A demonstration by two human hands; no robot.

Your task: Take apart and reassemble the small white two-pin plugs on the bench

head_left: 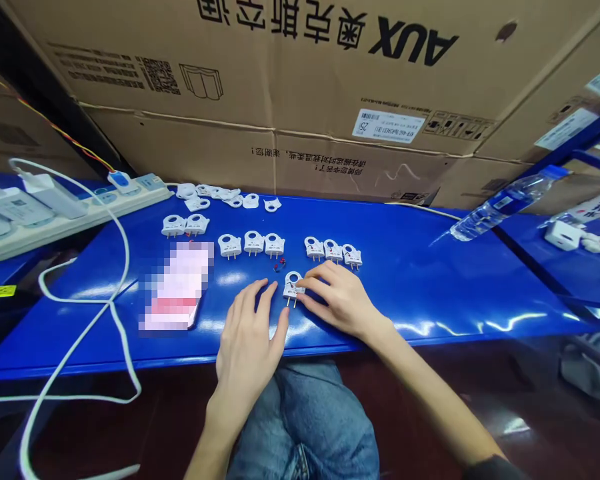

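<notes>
A white two-pin plug housing (293, 287) with a round hole lies near the table's front edge, its metal pins pointing toward me. The fingertips of my right hand (337, 297) close on its right side. To its left, my left hand (250, 333) is open, fingers apart and empty, with its thumb near the pins. Just beyond lie small red and dark parts (279, 265). Similar plug housings form one group at the middle (253, 243) and another to the right (333, 251). A further pair (185, 225) sits at the left.
White covers (251, 201) lie along the back of the blue table (420, 287). A phone (177, 287) with a blurred screen is at the left, beside a white cable (125, 267) and a power strip (130, 200). A water bottle (505, 203) leans at right, before a large carton (320, 100).
</notes>
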